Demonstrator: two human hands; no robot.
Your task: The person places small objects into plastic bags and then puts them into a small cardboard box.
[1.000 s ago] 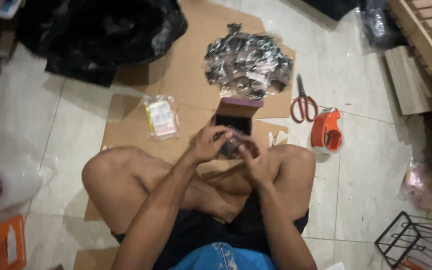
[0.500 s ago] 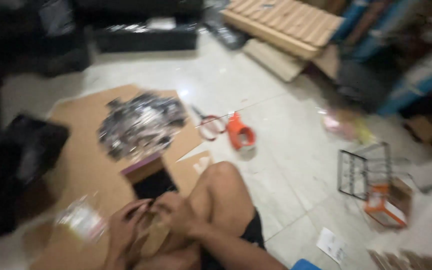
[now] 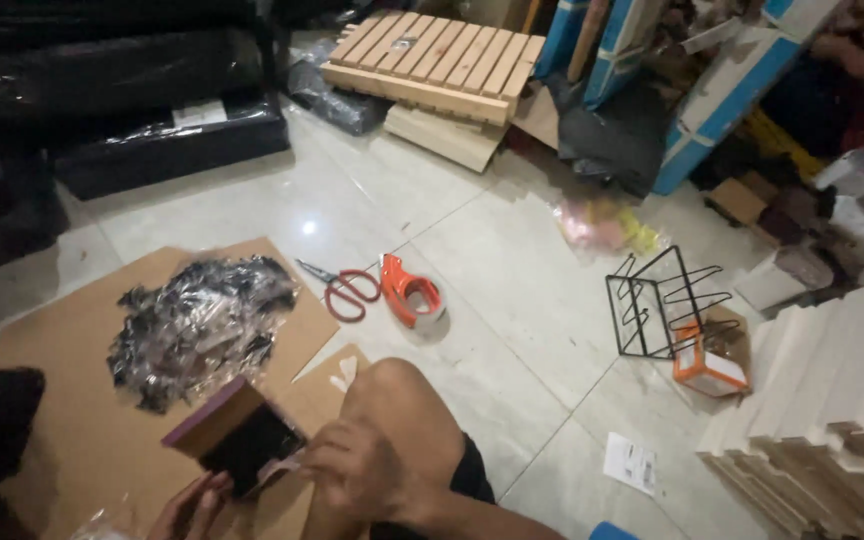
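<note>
My hands are low by my knee. My right hand [image 3: 357, 470] is curled against the small dark box [image 3: 237, 445], and my left hand [image 3: 187, 510] touches it from under; I cannot tell how tight. The box sits over the brown cardboard [image 3: 62, 400], near the shiny black pile [image 3: 197, 325]

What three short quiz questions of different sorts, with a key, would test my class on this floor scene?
1. True or false: the red-handled scissors lie on the cardboard sheet.
2. What lies directly right of the scissors?
3. The right hand is nearest to: A) the small dark box B) the black wire rack.

Key: 1. False, on the tiles. 2. The orange tape dispenser. 3. A.
</note>
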